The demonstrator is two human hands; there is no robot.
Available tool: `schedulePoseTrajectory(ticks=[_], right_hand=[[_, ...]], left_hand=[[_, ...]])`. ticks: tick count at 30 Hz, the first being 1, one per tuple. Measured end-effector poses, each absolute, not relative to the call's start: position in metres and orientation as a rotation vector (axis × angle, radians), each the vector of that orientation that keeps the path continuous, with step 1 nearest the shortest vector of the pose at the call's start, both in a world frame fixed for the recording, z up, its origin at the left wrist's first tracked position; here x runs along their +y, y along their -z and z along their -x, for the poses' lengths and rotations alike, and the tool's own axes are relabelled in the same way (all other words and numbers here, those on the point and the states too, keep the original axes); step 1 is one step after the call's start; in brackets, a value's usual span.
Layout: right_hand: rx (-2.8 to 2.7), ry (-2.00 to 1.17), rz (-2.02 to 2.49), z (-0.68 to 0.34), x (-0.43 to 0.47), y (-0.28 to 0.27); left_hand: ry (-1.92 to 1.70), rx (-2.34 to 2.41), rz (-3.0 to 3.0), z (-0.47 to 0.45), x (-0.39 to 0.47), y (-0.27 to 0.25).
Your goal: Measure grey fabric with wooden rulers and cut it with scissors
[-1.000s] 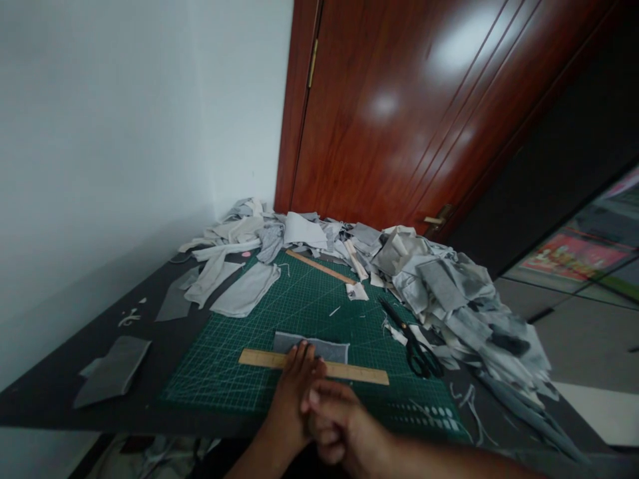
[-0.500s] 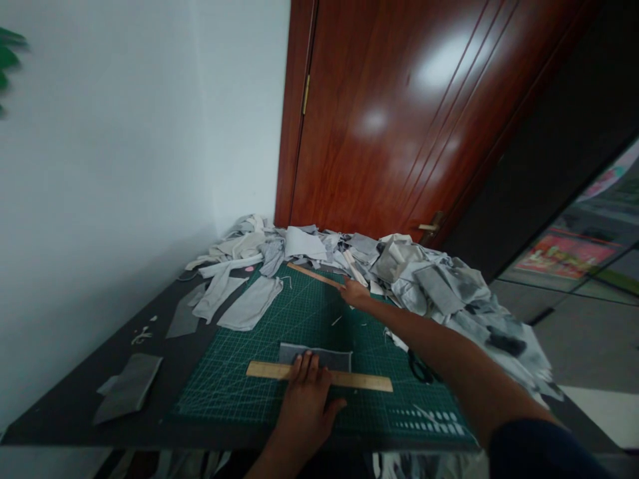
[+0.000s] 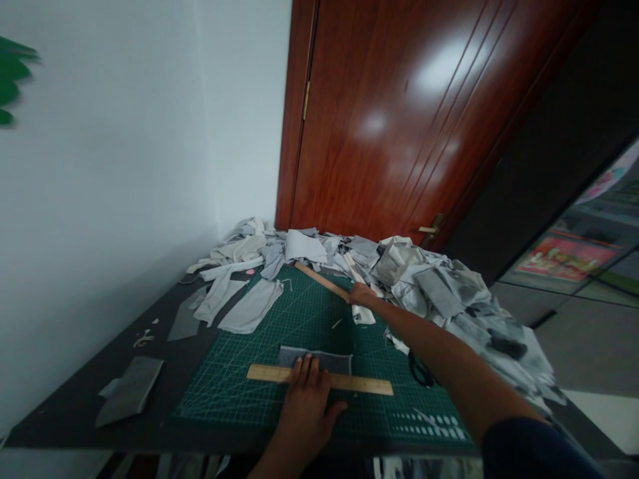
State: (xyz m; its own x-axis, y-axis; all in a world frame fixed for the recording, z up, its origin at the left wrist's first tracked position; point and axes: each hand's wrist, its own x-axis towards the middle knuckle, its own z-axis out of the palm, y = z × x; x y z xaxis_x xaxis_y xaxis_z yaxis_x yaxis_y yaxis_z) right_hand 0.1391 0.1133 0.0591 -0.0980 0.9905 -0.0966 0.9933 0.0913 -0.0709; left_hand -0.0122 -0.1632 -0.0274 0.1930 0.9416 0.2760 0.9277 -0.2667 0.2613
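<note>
My left hand [image 3: 305, 392] lies flat with fingers stretched out, pressing on a wooden ruler [image 3: 362, 384]. That ruler lies across the near edge of a small dark grey fabric piece [image 3: 329, 361] on the green cutting mat [image 3: 224, 399]. Farther off, my right hand [image 3: 361, 295] is closed around the near end of a second wooden ruler [image 3: 322, 280], which points away to the left. A white scrap [image 3: 363, 315] lies just below that hand; whether the hand touches it I cannot tell. Black-handled scissors [image 3: 421, 370] sit partly behind my right forearm.
Heaped fabric scraps [image 3: 434, 286] line the back and right of the dark table [image 3: 64, 412]. Light grey cloth pieces [image 3: 252, 306] lie at the mat's left, with a folded grey piece [image 3: 132, 392] nearer. A wall and a wooden door [image 3: 379, 133] stand behind.
My right hand has moved slightly right and nearer with the second ruler. A white scrap now shows beside it. My left hand stays on its ruler.
</note>
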Motion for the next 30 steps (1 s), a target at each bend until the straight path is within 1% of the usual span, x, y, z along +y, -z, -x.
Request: schedulePoseTrajectory(ticks=[6,8,12,16,20,24,30], right_hand=[[2.441,0.202,-2.085,-0.152,0.087,-0.072],[2.546,0.287,-2.014,-0.158,0.071,-0.072],[2.703,0.68,-1.665,-0.167,0.028,-0.06],[2.707,1.086,-1.343,-0.175,-0.011,-0.042],[2.689,1.314,-1.186,-0.184,-0.029,-0.032],[2.673,1.403,-1.149,-0.192,-0.028,-0.032],[2.646,1.397,-1.135,-0.207,-0.032,-0.03]], left_hand=[[-0.654,1.883,-2.383,0.01,-0.165,0.029],[-0.698,1.884,-2.395,0.009,-0.165,0.028],[-0.716,1.823,-2.432,0.008,-0.167,0.022],[-0.684,1.838,-2.426,0.005,-0.171,0.012],[-0.644,1.869,-2.431,0.003,-0.176,0.003],[-0.628,1.859,-2.419,0.004,-0.177,0.0],[-0.698,1.823,-2.404,0.003,-0.178,0.002]])
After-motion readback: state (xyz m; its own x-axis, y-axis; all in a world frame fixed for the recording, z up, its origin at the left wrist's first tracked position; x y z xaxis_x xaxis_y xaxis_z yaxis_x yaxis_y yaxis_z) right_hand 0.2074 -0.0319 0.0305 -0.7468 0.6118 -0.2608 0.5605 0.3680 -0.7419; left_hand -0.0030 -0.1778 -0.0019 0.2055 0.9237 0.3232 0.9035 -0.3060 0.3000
